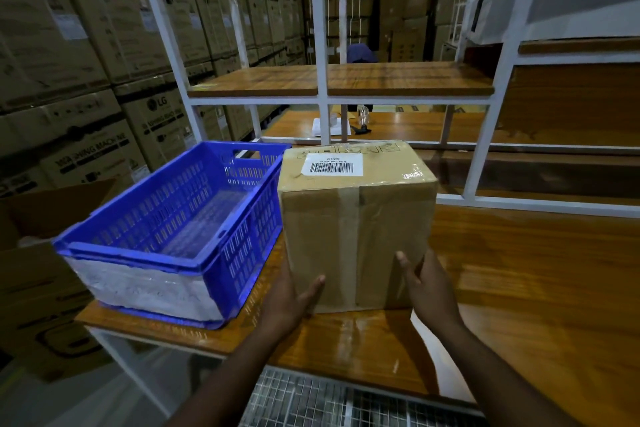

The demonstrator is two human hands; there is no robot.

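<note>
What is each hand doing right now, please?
Left hand: open, flat against the cardboard box, left side.
Right hand: open, flat against its right side.

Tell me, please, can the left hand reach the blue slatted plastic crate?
Probably yes: the left hand, touching the taped brown cardboard box, lies right beside the blue slatted plastic crate, nothing between.

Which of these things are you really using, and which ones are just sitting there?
In the job: cardboard box, pressed between the left hand and right hand, on the wooden table.

Just lying about: blue crate beside the box, untouched; white paper and clear bottle on the far table; stacked cartons at left.
</note>
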